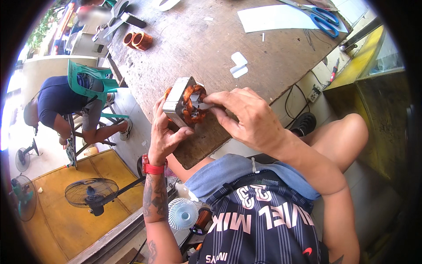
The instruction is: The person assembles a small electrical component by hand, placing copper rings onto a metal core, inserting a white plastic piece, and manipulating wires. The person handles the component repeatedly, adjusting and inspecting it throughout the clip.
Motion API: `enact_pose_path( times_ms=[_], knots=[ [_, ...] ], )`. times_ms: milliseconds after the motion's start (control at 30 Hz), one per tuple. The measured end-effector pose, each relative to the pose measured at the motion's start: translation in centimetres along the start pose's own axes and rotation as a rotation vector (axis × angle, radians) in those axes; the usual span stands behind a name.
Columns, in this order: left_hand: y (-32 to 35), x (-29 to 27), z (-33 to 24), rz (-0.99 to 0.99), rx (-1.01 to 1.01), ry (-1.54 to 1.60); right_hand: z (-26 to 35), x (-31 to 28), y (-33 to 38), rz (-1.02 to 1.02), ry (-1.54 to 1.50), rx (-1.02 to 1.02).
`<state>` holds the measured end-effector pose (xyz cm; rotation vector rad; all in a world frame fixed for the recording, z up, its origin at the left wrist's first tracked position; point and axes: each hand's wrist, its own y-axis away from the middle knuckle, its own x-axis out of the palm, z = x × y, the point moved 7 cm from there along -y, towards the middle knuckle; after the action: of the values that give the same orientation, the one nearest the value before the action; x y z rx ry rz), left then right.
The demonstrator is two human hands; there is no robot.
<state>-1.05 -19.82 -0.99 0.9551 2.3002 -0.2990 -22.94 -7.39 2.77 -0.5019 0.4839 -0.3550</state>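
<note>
A motor stator (176, 97), a squarish grey metal core with copper windings around its opening, is held above the near edge of a worn wooden table. My left hand (163, 134) grips it from the left and below, thumb against its near side. At the winding opening, my right hand (248, 116) pinches a small pale slip (205, 106), apparently insulating paper, between thumb and index finger. The slip's inner end reaches in among the copper wires; how deep it sits is hidden.
On the wooden table (189, 48) lie copper coils (141, 41), folded white paper pieces (238, 64), a white sheet (272, 18) and blue-handled scissors (324, 23). A pedestal fan (91, 193) stands at lower left. Beyond it, a person in dark blue (63, 103) bends over.
</note>
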Motion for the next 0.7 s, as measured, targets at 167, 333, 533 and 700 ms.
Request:
enact_pose_path(
  times_ms=[167,333,533,700],
  knots=[
    [-0.1,-0.1,-0.4,-0.026,0.035,-0.003,0.3,0.9,0.0,0.013,0.076,-0.071],
    [-0.1,-0.2,-0.3,-0.028,0.041,-0.062,0.3,0.9,-0.1,0.036,0.074,-0.085],
    [-0.1,-0.2,-0.6,-0.047,0.012,-0.017,0.3,1.3,-0.9,0.136,0.141,-0.056],
    [-0.2,-0.1,-1.0,-0.052,0.005,0.015,0.4,1.2,-1.1,0.156,0.149,-0.079]
  ],
)
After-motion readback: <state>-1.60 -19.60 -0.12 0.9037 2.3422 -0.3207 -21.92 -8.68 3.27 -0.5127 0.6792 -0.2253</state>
